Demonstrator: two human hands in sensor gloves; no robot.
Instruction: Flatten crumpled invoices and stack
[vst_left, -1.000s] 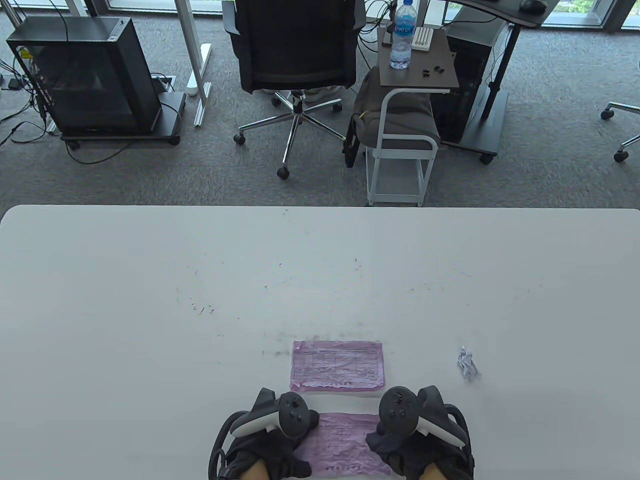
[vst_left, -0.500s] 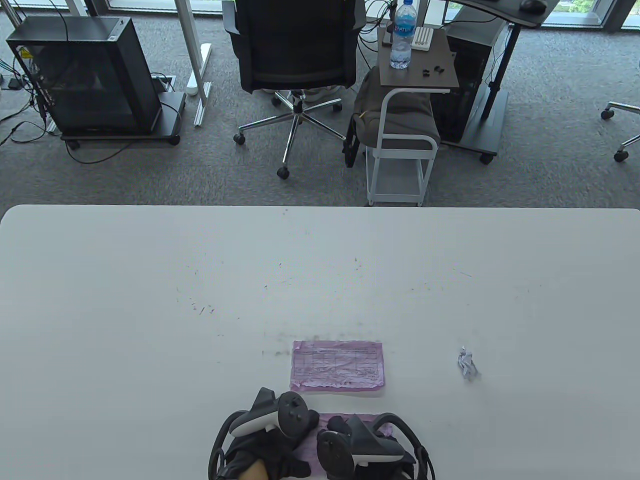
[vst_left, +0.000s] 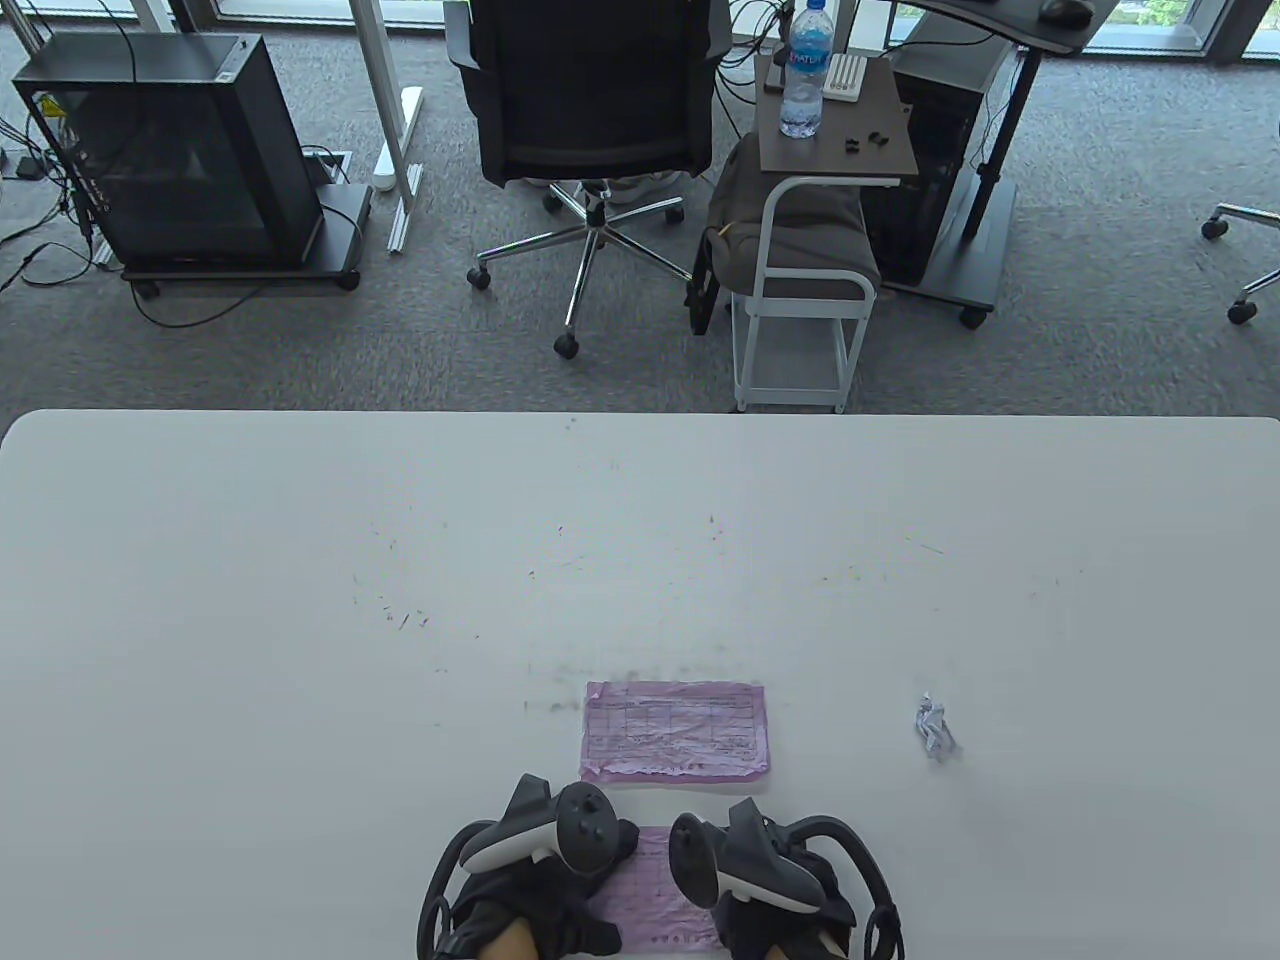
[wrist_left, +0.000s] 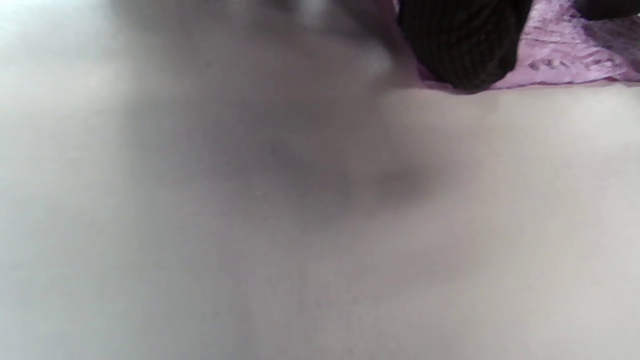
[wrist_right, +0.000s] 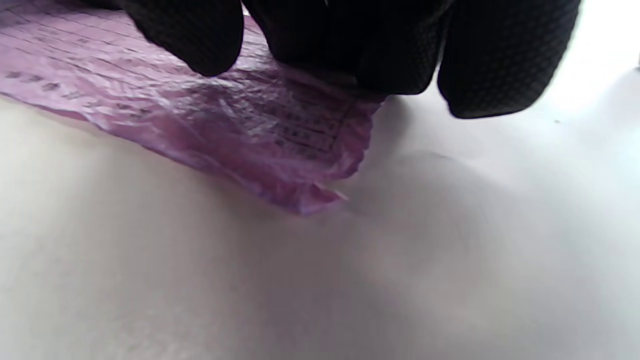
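A wrinkled pink invoice (vst_left: 655, 890) lies at the table's near edge between my two hands. My left hand (vst_left: 545, 885) rests on its left end; in the left wrist view one gloved fingertip (wrist_left: 460, 45) presses on the pink invoice (wrist_left: 565, 55). My right hand (vst_left: 775, 905) lies on the right part of the sheet. In the right wrist view its fingertips (wrist_right: 395, 55) press flat on the invoice (wrist_right: 240, 125), whose corner curls up slightly. A flattened pink invoice (vst_left: 675, 730) lies just beyond. A crumpled white paper ball (vst_left: 933, 727) sits to the right.
The white table (vst_left: 300, 600) stretches wide to the left, right and far side, with faint pen marks. Beyond its far edge stand an office chair (vst_left: 590, 100), a small cart (vst_left: 800, 300) and a computer case (vst_left: 170, 150) on the floor.
My right hand swept left across the near invoice from its right end, then came back a little to the right. The left hand and the other papers stayed put.
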